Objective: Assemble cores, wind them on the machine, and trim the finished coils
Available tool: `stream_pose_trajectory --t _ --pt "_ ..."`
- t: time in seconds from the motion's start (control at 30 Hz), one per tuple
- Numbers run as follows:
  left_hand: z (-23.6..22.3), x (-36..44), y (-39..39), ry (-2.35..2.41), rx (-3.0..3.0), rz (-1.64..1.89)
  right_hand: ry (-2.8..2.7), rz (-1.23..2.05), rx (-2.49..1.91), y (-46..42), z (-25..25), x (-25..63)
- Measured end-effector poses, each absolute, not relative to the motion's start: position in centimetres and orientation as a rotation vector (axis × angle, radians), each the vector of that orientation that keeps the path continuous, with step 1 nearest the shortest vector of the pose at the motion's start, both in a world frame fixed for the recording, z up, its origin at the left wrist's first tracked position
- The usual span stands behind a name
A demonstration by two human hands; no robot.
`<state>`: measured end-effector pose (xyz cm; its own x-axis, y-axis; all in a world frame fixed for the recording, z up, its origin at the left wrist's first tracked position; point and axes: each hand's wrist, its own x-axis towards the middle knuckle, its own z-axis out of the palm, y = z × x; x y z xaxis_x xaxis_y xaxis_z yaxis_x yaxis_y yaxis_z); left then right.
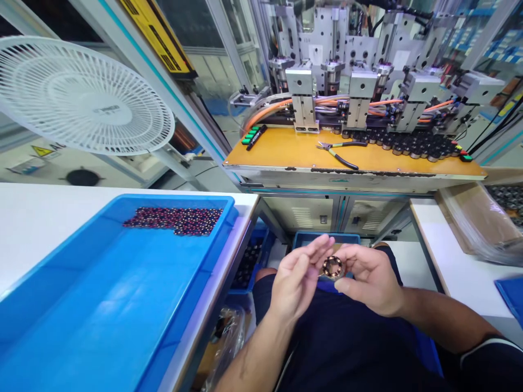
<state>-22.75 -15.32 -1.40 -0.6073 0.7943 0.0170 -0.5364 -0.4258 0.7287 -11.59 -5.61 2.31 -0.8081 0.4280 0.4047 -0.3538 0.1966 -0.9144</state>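
Observation:
Between my left hand (296, 277) and my right hand (370, 280) I hold a small copper-coloured ring bearing (333, 267) with dark round pieces set around its open centre. The fingers of my left hand press against its left edge. My right thumb and fingers grip it from the other side. Part of the ring's rim is hidden by my fingers. Just behind my hands sits a small blue bin (327, 238), and its contents are hidden from this view.
To my left, a large blue tray (102, 288) holds a patch of dark round parts (174, 220) at its far end. Ahead stands an orange-topped machine bench (278, 149) with pliers (339, 152) and pneumatic units. A white fan (81, 95) stands far left; a plastic-wrapped package (478, 223) lies right.

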Motion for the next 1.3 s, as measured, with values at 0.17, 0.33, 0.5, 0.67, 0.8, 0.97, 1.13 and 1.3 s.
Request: stream_pose_trajectory --t 0.17,0.33,0.5,0.67,0.8,0.97,1.13,1.3 --pt "-2.4 -22.4 -15.9 1.590 0.538 2.201 -2.019 0.422 0.080 -3.4 1.5 -11.7" --pt "0.2 -20.9 -17.7 1.873 1.392 1.953 -2.010 0.057 0.287 -1.7 0.3 -11.3" --pt "1.6 -21.3 -17.0 1.880 1.468 1.878 -2.069 0.361 0.203 -2.9 0.6 -10.7" --pt "1.0 -21.5 -17.0 1.849 1.508 1.894 -2.024 0.906 0.101 -4.4 2.0 -10.1" --pt "1.2 -21.2 -17.3 1.670 1.268 1.916 -1.969 1.105 -0.016 -4.8 2.6 -10.2" --pt "1.1 -21.5 -17.3 1.515 1.142 1.967 -1.938 1.250 -0.119 -4.6 2.0 -9.9" --pt "0.7 -22.2 -17.6 1.695 1.381 1.960 -2.026 1.218 -0.373 -1.5 2.4 -7.4" --pt "1.1 -22.4 -17.6 1.840 1.606 1.825 -2.291 0.276 0.233 0.4 6.1 -7.4"
